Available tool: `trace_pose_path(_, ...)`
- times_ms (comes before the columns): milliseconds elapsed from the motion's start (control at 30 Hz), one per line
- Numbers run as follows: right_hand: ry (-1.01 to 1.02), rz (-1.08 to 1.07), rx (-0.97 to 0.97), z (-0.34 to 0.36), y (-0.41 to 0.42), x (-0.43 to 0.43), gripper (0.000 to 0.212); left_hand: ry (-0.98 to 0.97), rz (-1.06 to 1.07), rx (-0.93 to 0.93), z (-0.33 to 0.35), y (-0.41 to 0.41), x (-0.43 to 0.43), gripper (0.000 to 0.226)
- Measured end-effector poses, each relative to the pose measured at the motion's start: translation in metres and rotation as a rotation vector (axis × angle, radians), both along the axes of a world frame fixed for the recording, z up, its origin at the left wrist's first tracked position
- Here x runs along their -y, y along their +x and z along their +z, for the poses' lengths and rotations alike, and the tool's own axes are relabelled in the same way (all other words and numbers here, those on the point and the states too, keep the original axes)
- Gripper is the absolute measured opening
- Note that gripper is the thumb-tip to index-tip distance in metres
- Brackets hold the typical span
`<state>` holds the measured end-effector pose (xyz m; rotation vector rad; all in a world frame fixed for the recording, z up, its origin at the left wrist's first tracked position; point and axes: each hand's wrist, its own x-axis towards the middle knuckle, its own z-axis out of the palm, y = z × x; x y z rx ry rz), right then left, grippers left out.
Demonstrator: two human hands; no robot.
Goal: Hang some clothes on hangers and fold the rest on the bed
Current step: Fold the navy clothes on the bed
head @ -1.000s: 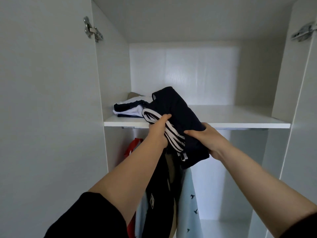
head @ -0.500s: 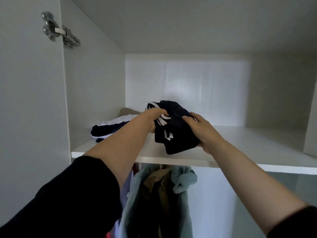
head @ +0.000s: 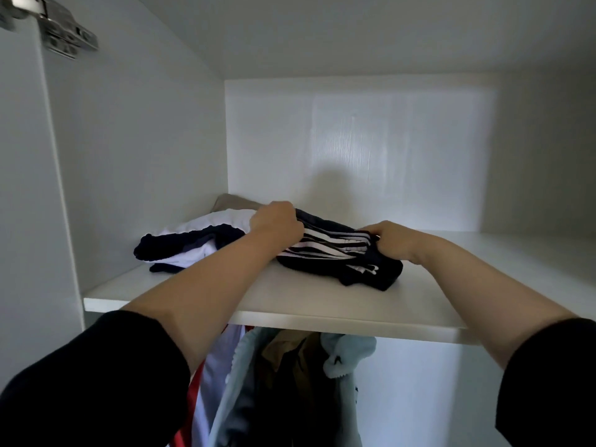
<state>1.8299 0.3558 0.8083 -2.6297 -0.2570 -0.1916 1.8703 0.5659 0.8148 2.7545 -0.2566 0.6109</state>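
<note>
A folded dark navy garment with white stripes (head: 348, 262) lies flat on the white wardrobe shelf (head: 290, 304). My left hand (head: 275, 222) grips its left end with curled fingers. My right hand (head: 392, 238) grips its right end. To the left lies a folded pile of navy and white clothes (head: 190, 243), with a beige piece (head: 233, 201) behind it. The pile touches the striped garment near my left hand.
Below the shelf hang several clothes: a light blue fleece (head: 345, 353), a brown garment (head: 290, 350), a white and red piece (head: 209, 382). A metal door hinge (head: 61, 30) sits at top left. The shelf's right part holds nothing.
The striped garment went up from below the shelf edge onto the shelf and now lies flattened there, both hands still holding it. The camera moved closer and higher.
</note>
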Motion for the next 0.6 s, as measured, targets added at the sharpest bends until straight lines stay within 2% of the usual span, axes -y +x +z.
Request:
trace_pose_path(33,-0.053,0.025,0.043,0.001,0.003,-0.004,0.056,0.122,-0.043,0.101,0.003,0.007,-0.002,0.019)
trace_pose_path(67,-0.090,0.039,0.077,0.003,0.004,-0.009,0.051,0.270,-0.118,0.094,0.002,0.015,-0.002,0.041)
trace_pose_path(133,-0.137,0.033,0.099,0.008,0.005,-0.019,0.036,0.547,-0.224,-0.044,-0.008,0.028,0.000,0.073)
trace_pose_path(167,-0.181,0.030,0.106,0.011,0.005,-0.022,0.029,0.648,-0.237,-0.090,-0.015,0.033,0.003,0.077)
trace_pose_path(200,-0.202,0.018,0.093,0.015,0.005,-0.024,0.033,0.689,-0.242,-0.130,-0.020,0.038,0.005,0.077)
trace_pose_path(267,-0.198,-0.034,0.037,0.019,0.004,-0.030,0.051,0.669,-0.277,-0.166,-0.023,0.048,0.009,0.075)
trace_pose_path(333,-0.396,-0.061,0.037,0.018,0.004,-0.040,0.060,0.611,-0.306,-0.192,-0.022,0.054,0.015,0.071)
trace_pose_path(433,-0.867,-0.136,-0.021,0.019,0.011,-0.053,0.057,0.566,-0.263,-0.221,-0.019,0.064,0.026,0.066)
trace_pose_path(533,-1.114,-0.264,-0.155,0.021,0.027,-0.053,0.048,0.517,-0.228,-0.270,-0.015,0.081,0.040,0.062)
trace_pose_path(600,-1.195,-0.332,-0.163,0.020,0.042,-0.047,0.053,0.450,-0.250,-0.293,-0.014,0.095,0.046,0.055)
